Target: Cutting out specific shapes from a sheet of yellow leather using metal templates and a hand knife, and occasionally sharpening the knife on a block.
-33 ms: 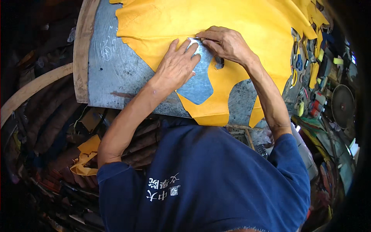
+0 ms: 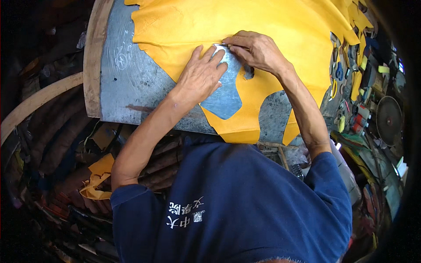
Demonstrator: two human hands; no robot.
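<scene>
A large yellow leather hide (image 2: 272, 26) is spread over a grey board. On it lies a shiny grey, metal-looking template (image 2: 223, 98), angular at its near end. My left hand (image 2: 199, 74) rests flat with fingers spread, pressing on the template's left side and the leather beside it. My right hand (image 2: 254, 50) pinches a slim tool (image 2: 225, 44) at the template's far edge, just beyond my left fingertips. Most of the tool is hidden by my fingers, so its kind is unclear. A small dark piece (image 2: 248, 71) shows beside the template below my right hand.
The scratched grey board (image 2: 131, 83) has a wooden edge strip (image 2: 92, 57) on the left. Blue-handled scissors (image 2: 339, 70), a yellow-handled tool (image 2: 334, 88) and several other tools crowd the right side. Yellow leather scraps (image 2: 98, 177) hang at lower left. A round dark disc (image 2: 389, 120) stands far right.
</scene>
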